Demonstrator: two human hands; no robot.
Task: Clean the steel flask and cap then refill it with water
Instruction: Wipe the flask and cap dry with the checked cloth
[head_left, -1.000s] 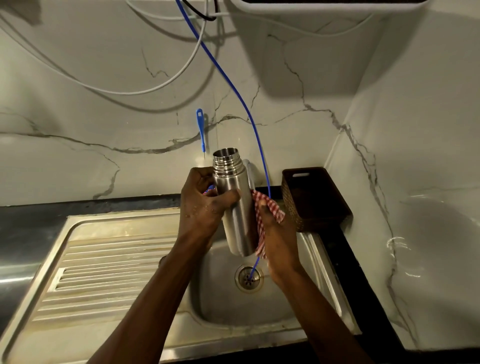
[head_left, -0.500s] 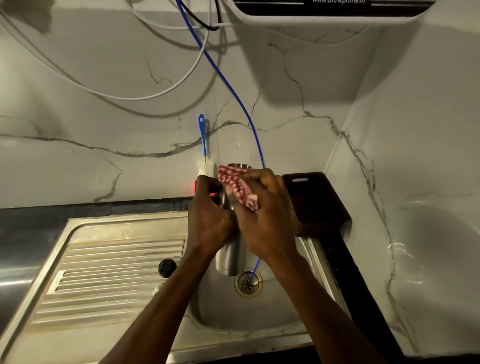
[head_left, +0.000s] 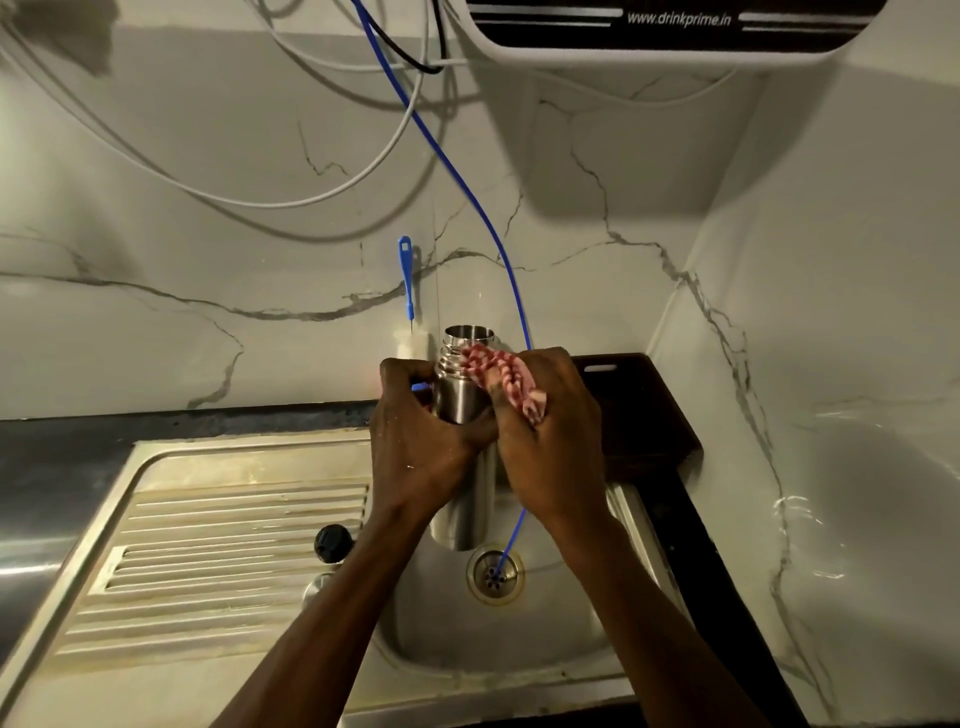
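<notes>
Left hand (head_left: 426, 441): wrapped round the uncapped steel flask (head_left: 462, 410), upright over the sink (head_left: 249, 457).
Right hand (head_left: 545, 436): pressing a red checked cloth (head_left: 501, 376) against its neck.

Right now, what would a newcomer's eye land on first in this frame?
Dead centre, the left hand holds a steel flask upright over the sink, while the right hand presses a red checked cloth against its threaded neck. A blue tube runs down the wall into the drain.
</notes>
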